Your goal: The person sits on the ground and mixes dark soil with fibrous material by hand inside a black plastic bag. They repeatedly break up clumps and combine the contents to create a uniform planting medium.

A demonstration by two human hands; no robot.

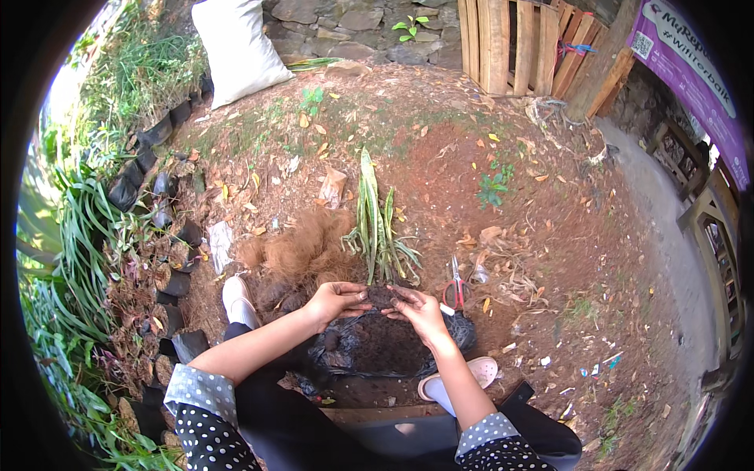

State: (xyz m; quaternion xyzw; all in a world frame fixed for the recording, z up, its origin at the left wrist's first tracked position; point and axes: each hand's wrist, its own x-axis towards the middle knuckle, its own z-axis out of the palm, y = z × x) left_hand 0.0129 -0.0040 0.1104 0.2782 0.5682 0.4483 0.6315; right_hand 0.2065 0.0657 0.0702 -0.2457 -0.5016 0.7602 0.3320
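Observation:
Between my two hands is a dark clump of soil (380, 297), held above an opened black plastic bag. My left hand (336, 303) grips its left side with the fingers pointing right. From the other side, the thumb and fingers of my right hand (418, 312) press on it. Variegated snake plant leaves (369, 218) extend away from the clump; whether their roots sit inside it cannot be made out. Loose dark soil (389, 347) fills the black plastic bag (337, 360) between my feet. Red-handled scissors (456, 285) lie to the right of my right hand.
Brown coconut fibre (306, 244) is heaped left of the leaves. Black polybags (174, 282) line the left side beside green plants. A white sack (238, 53), a stone wall (359, 20) and wooden crates (512, 47) stand at the back. A purple banner (695, 76) hangs at right.

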